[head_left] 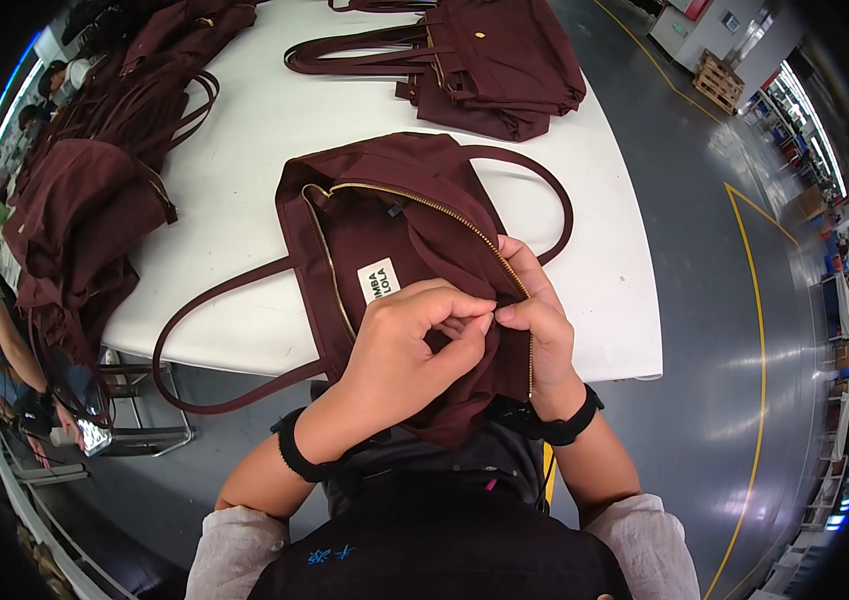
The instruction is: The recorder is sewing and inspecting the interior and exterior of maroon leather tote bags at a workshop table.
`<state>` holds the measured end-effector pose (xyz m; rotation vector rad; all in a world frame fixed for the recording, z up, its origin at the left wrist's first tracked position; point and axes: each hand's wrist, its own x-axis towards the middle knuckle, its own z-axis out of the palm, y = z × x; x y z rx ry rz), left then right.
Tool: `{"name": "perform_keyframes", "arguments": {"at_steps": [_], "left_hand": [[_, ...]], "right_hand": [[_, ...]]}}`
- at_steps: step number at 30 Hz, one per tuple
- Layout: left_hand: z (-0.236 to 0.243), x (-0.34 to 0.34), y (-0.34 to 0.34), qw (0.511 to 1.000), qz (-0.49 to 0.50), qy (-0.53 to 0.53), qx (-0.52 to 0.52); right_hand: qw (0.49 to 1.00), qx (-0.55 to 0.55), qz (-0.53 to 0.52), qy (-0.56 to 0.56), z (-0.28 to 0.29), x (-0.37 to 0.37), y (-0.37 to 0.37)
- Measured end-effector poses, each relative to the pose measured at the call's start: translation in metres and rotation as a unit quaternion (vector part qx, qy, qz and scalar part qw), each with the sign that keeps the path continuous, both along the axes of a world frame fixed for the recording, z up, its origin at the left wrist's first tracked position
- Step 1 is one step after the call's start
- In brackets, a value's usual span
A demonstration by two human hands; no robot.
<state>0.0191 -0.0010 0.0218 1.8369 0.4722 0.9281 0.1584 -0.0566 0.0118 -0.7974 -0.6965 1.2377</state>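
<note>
The open bag [385, 235] lies across the table's [610, 260] near edge, its zipper [460, 216] slanting down into the right hand's [547, 325] grip; the left hand [407, 338] pinches just beside, its hold unclear.

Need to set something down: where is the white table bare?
Between the heaped maroon fabric bags and the open, gold-zippered maroon bag; between its looped right handle and the right edge of the white table. Crowded: the left, and the far side under stacked maroon bags.
</note>
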Motion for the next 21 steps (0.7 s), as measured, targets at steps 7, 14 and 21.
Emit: {"name": "perform_keyframes", "arguments": {"at_steps": [7,14,21], "left_hand": [[-0.005,0.000,0.001,0.999,0.009,0.013,0.043],[-0.009,-0.031,0.021,0.994,0.102,0.024,-0.021],[-0.049,-0.075,0.030,0.800,0.296,0.399,0.336]], "right_hand": [[1.000,-0.001,-0.001,0.023,-0.002,-0.001,0.000],[0.997,0.014,0.008,0.082,0.003,0.005,-0.001],[1.000,0.005,0.001,0.011,0.008,-0.005,-0.001]]}}
